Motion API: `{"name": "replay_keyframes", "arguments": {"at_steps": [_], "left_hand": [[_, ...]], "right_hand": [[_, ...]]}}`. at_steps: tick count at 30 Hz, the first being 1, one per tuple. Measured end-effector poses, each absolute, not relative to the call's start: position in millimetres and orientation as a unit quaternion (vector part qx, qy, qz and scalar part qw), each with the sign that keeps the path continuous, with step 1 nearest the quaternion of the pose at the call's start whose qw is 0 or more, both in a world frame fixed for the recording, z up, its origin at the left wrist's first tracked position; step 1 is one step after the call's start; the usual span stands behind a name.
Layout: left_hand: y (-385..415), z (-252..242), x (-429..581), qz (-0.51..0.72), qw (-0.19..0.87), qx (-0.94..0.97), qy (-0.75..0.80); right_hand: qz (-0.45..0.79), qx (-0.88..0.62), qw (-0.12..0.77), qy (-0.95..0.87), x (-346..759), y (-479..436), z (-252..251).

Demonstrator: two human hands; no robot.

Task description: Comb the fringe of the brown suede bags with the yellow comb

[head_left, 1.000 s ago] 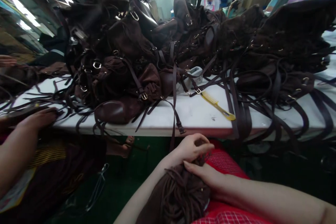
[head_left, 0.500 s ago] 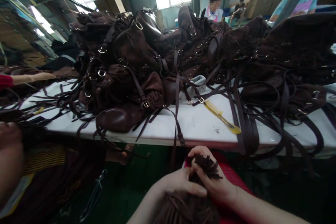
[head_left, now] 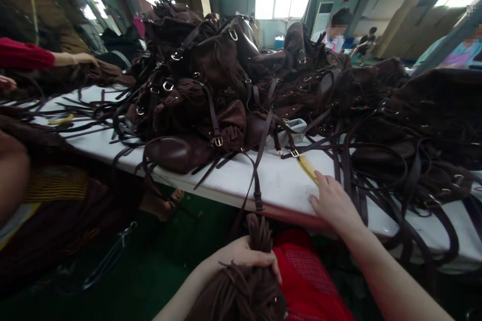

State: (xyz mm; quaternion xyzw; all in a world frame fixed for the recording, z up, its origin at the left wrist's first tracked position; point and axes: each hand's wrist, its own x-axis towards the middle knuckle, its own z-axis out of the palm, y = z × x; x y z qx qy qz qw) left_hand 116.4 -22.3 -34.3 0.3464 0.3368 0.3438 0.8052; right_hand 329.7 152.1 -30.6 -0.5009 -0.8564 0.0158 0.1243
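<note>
My left hand (head_left: 244,256) is closed round a bunch of dark brown fringe strips (head_left: 259,230) above my lap. The gathered ends stick up over the fist; below it, a fringed brown bundle (head_left: 233,296) spreads out, its full shape cut off by the frame. My right hand (head_left: 335,205) reaches over the white table to a yellow comb (head_left: 308,167). Its index finger lies against the comb and the thumb stands apart. The comb's toothed end shows; its handle is hidden under the hand.
Dark brown bags (head_left: 218,60) with buckles and straps are heaped along the white table (head_left: 278,185). Straps (head_left: 406,220) hang over the front edge at right. A grey plastic container (head_left: 297,130) stands behind the comb. At left, a person's red sleeve (head_left: 26,53) reaches onto the table.
My right hand has let go of the fringe and moved up and right to the comb. My left hand still grips the bundle. The view has turned slightly.
</note>
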Motion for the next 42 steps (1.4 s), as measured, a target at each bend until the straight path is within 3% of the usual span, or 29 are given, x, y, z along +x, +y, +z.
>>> {"name": "replay_keyframes", "arguments": {"at_steps": [3, 5, 11, 17, 23, 32, 35, 38, 42], "left_hand": [[-28, -29, 111, 0.347, 0.802, 0.347, 0.341], [-31, -28, 110, 0.351, 0.803, 0.341, 0.34], [-35, -33, 108, 0.36, 0.796, 0.327, 0.36], [-42, -20, 107, 0.35, 0.793, 0.313, 0.387], [-48, -20, 107, 0.356, 0.791, 0.333, 0.369], [-57, -23, 99, 0.362, 0.788, 0.315, 0.386], [-59, -32, 91, 0.371, 0.788, 0.302, 0.388], [-56, -43, 89, 0.36, 0.784, 0.297, 0.409], [-52, -46, 95, 0.375, 0.766, 0.3, 0.426]], "right_hand": [[-0.062, -0.492, 0.005, -0.868, 344, 186, -49], [-0.074, -0.462, -0.024, -0.884, 352, 198, -57], [-0.093, -0.416, -0.016, -0.904, 363, 196, -59], [-0.043, -0.454, -0.092, -0.885, 347, 183, -44], [0.001, -0.489, -0.022, -0.872, 298, 160, -24], [-0.003, -0.5, -0.088, -0.861, 297, 163, -32], [0.059, -0.489, -0.03, -0.87, 316, 156, -26], [0.215, -0.399, 0.059, -0.89, 322, 114, -5], [0.336, -0.268, 0.02, -0.903, 311, 45, 17]]}}
